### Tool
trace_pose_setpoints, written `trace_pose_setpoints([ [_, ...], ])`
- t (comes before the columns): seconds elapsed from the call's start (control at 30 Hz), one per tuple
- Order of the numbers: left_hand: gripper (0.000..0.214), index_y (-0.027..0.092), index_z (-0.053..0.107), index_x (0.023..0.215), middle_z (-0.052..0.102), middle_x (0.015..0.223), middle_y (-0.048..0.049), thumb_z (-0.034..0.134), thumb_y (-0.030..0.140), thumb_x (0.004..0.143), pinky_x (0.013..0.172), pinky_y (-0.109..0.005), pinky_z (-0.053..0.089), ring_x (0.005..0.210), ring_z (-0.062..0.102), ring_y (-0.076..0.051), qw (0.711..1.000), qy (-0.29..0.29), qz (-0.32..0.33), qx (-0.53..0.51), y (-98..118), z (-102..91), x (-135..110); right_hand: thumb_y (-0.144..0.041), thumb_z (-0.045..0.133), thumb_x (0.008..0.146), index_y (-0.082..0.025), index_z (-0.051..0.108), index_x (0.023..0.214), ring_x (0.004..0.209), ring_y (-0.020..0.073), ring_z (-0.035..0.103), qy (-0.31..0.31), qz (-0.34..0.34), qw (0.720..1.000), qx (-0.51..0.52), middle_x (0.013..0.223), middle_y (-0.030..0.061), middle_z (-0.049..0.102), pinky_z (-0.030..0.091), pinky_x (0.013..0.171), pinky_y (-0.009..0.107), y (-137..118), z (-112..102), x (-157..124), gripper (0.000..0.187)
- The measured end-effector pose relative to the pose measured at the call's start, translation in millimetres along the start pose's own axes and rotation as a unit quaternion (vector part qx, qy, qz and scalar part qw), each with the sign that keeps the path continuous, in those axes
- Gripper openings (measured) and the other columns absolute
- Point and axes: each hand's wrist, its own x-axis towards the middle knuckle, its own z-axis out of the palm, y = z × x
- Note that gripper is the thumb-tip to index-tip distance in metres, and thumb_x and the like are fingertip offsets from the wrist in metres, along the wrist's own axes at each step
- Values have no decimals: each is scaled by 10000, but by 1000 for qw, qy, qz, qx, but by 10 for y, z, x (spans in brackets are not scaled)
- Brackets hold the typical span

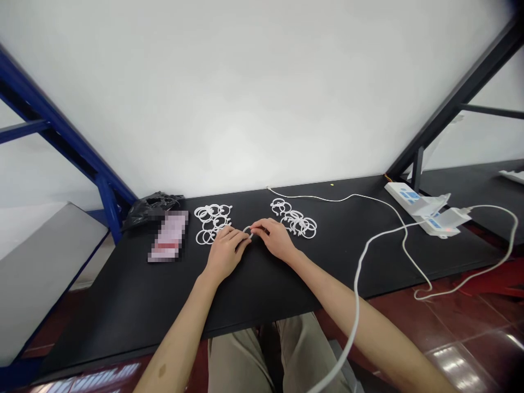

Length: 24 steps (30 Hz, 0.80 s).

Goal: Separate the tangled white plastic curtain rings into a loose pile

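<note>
Pinching one thin white ring (pixel 246 229) just below the frame's centre, the left hand (pixel 224 250) and right hand (pixel 277 239) have fingers nearly closed; light, even pressure suits it, I'd say (similar loose rings (pixel 301 222) lie nearby on the bench (pixel 282 284)).

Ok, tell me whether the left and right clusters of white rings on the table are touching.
Apart. The head view plainly shows bare black tabletop between the left cluster of white rings and the right cluster.

white wall (pixel 254 98) | black table (pixel 262 289) | blue frame (pixel 61 123), left | glossy red tiled floor (pixel 446 322)
</note>
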Motion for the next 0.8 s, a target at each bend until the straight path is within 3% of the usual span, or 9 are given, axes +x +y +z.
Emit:
trace_pose_setpoints([
  [0.1, 158, 211, 670, 938, 719, 887, -35, 528, 277, 959, 810, -369, 444, 881, 550, -216, 996, 51, -45, 49, -28, -6, -4, -350, 550, 953, -207, 660, 1105, 965, 222, 572, 46, 1, 989, -141, 981, 63, 696, 439, 913, 359, 31, -49, 13, 236],
  [0.2, 170, 214, 682, 946, 721, 950, -57, 529, 289, 949, 789, -391, 415, 921, 547, -252, 977, 109, -126, 132, -84, -30, -8, -342, 575, 927, -168, 638, 1188, 1071, 303, 496, 111, 57, 944, -306, 1118, 135, 639, 374, 960, 457, 115, -131, 38, 320],
  [0.33, 199, 217, 699, 966, 684, 1077, -88, 515, 285, 934, 831, -452, 395, 1005, 510, -303, 941, 171, -223, 188, -212, -78, -26, -319, 636, 873, -179, 698, 1037, 1068, 324, 454, 131, 85, 906, -392, 1049, 141, 611, 325, 994, 509, 254, -201, 38, 225],
  [0.5, 209, 221, 728, 936, 603, 1195, -154, 530, 281, 899, 841, -597, 386, 1085, 449, -382, 923, 185, -284, 182, -388, -87, -98, -248, 574, 903, -210, 705, 852, 1041, 322, 446, 136, 30, 916, -376, 946, 140, 627, 316, 988, 563, 310, -170, -15, 146],
  [0.63, 198, 226, 735, 906, 611, 1162, -158, 541, 243, 869, 823, -628, 384, 1060, 453, -377, 915, 207, -292, 184, -472, -67, -160, -199, 517, 928, -224, 705, 886, 1048, 317, 454, 146, -1, 933, -328, 939, 130, 652, 320, 983, 566, 263, -142, -38, 195],
  [0.8, 253, 227, 696, 1059, 606, 1195, -151, 503, 240, 897, 851, -614, 389, 1091, 461, -381, 924, 194, -271, 185, -344, -99, -139, -214, 521, 943, -213, 676, 1033, 1035, 302, 484, 88, -22, 959, -269, 1011, 111, 662, 391, 927, 490, 164, -134, -28, 179],
])
